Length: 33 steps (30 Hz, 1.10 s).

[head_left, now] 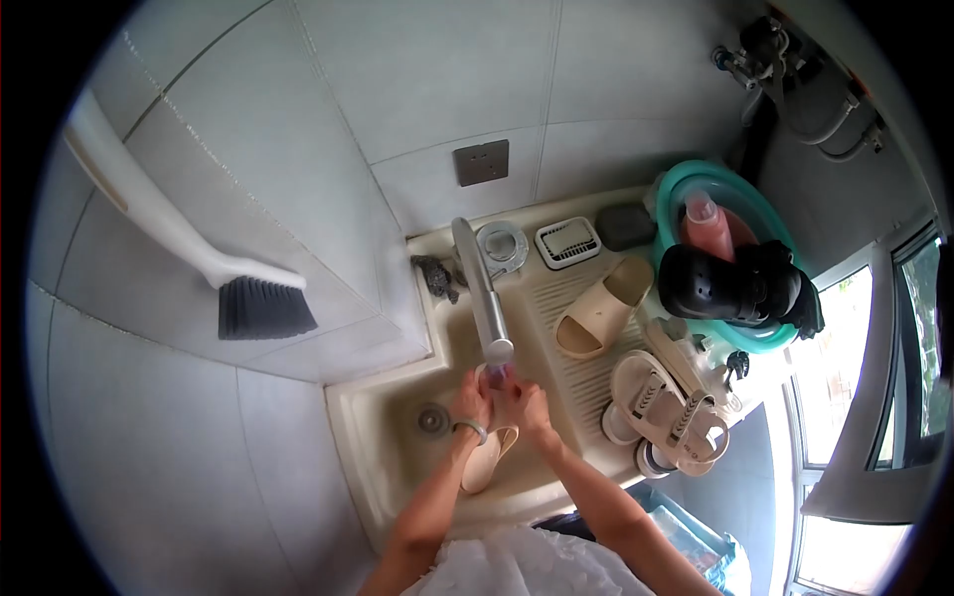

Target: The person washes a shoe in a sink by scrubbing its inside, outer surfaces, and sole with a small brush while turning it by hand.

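Below the tap [484, 298], a beige slide sandal [481, 467] is held over the sink [397, 397]. My left hand [471, 402] wraps around its upper part from the left, with a band on the wrist. From the right, my right hand [531, 405] closes on the same sandal. A small purplish patch shows between the hands right under the spout; what it is I cannot make out. The matching slide sandal [606, 308] lies on the ribbed washboard to the right of my hands.
Strappy sandals [661, 407] sit on the sink's right end. Behind them, a teal basin [686, 184] holds a pink bottle [708, 228] and black footwear [730, 288]. A soap dish [568, 242] stands on the back ledge. A white-handled brush [263, 298] is at the left wall.
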{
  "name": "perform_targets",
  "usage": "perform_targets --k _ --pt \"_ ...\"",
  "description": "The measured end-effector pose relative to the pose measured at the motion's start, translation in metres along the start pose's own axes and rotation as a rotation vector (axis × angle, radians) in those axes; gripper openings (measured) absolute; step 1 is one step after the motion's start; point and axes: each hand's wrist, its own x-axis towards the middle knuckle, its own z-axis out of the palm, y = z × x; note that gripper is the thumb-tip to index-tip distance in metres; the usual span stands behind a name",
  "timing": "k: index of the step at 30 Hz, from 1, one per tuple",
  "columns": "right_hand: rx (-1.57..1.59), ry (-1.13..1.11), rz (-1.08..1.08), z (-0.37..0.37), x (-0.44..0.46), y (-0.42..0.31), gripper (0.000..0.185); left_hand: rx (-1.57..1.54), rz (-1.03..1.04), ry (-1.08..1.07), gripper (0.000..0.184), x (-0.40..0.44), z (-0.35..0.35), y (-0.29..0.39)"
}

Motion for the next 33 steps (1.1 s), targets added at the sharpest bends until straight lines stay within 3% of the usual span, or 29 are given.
perform_targets --k 3,5,6,8,13,15,18,21,23,24,29,31,32,33 --pt "0.200 0.077 0.131 -0.033 -0.007 -0.033 0.030 0.077 0.021 0.051 0.029 0.004 0.001 -0.010" --pt "0.127 0.045 0.142 -0.041 -0.024 -0.042 0.030 0.035 0.062 0.120 0.029 0.006 0.002 -0.013" --pt "0.023 0.135 -0.129 -0.037 -0.036 -0.041 0.030 0.062 0.051 0.071 0.029 0.005 -0.001 -0.009" --pt "-0.144 0.113 -0.195 -0.030 -0.046 -0.036 0.033 0.097 0.115 0.000 0.029 0.001 0.008 -0.016" --pt "-0.051 0.059 -0.019 -0.021 -0.003 -0.027 0.034 0.032 0.108 0.021 0.030 -0.006 0.009 -0.005" --pt "0.143 -0.015 0.028 -0.018 0.006 -0.019 0.034 -0.061 0.155 0.109 0.029 -0.004 0.005 -0.005" --pt "0.080 0.030 0.045 -0.049 -0.019 -0.059 0.032 -0.024 0.113 0.114 0.030 -0.004 -0.005 -0.005" --pt "-0.018 0.123 -0.166 -0.031 -0.046 -0.049 0.027 0.034 0.141 0.139 0.029 -0.001 0.000 -0.014" --pt "-0.018 0.042 0.001 -0.026 -0.025 -0.044 0.026 -0.014 0.173 0.022 0.031 -0.009 -0.004 -0.004" --pt "-0.088 0.031 0.011 -0.014 -0.011 -0.029 0.029 0.044 0.165 0.058 0.034 -0.010 0.003 -0.007" --pt "0.146 0.012 0.109 -0.022 -0.001 -0.032 0.033 0.001 0.101 0.078 0.033 -0.005 -0.006 -0.001" --pt "0.078 0.024 0.097 -0.038 -0.018 -0.056 0.030 -0.017 0.065 0.062 0.029 -0.003 -0.012 0.000" --pt "0.016 0.153 -0.160 -0.030 -0.032 -0.049 0.030 0.019 0.080 0.091 0.028 0.000 -0.004 -0.010" --pt "-0.017 0.117 -0.114 -0.030 -0.035 -0.051 0.029 0.020 0.078 0.088 0.028 -0.001 -0.004 -0.012"
